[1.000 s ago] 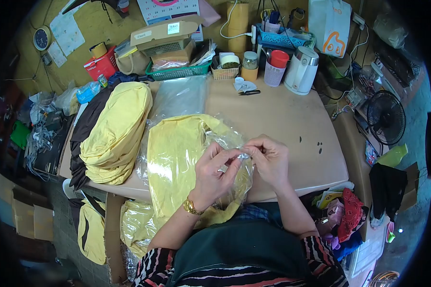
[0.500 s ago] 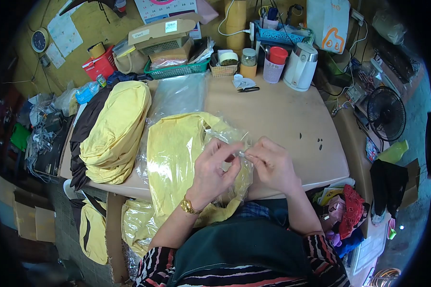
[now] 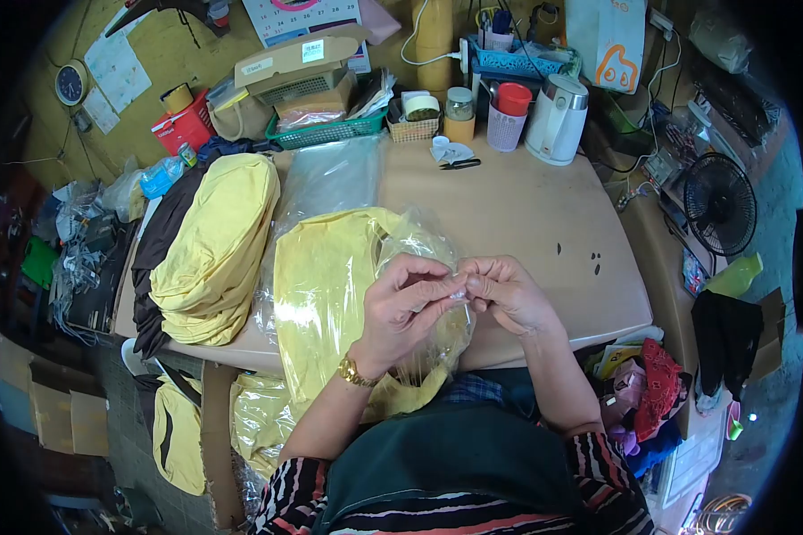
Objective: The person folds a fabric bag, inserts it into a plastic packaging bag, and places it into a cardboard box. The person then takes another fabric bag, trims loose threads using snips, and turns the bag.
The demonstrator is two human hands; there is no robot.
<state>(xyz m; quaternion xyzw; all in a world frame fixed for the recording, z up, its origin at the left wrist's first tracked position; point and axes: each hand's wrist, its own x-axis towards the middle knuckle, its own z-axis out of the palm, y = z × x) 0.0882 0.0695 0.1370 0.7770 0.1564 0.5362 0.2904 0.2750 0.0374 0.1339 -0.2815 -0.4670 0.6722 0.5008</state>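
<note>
In front of me on the table lies a folded yellow garment [image 3: 326,294] inside a clear plastic bag [image 3: 419,234]. Over the bag's right side, my left hand [image 3: 406,299] pinches a bit of clear plastic between thumb and fingers. My right hand [image 3: 507,292] meets it there, its thumb and fingertips closed on the same bit. The fingertips of both hands touch or nearly touch, and they hide most of what they hold. To the left sits a pile of folded yellow garments [image 3: 214,250] beside dark cloth [image 3: 165,241].
Flat clear plastic bags [image 3: 335,174] lie behind the garment. Black thread snips [image 3: 460,165], a white kettle [image 3: 558,120], a lilac cup [image 3: 506,129] and a green basket [image 3: 330,134] stand or lie at the back. A carton [image 3: 219,428] with bagged yellow garments is below the table's front edge.
My left fingers have closed from a looser, spread pose into a pinch. Both hands have come together at the small bit of plastic. The bagged garment stays in place.
</note>
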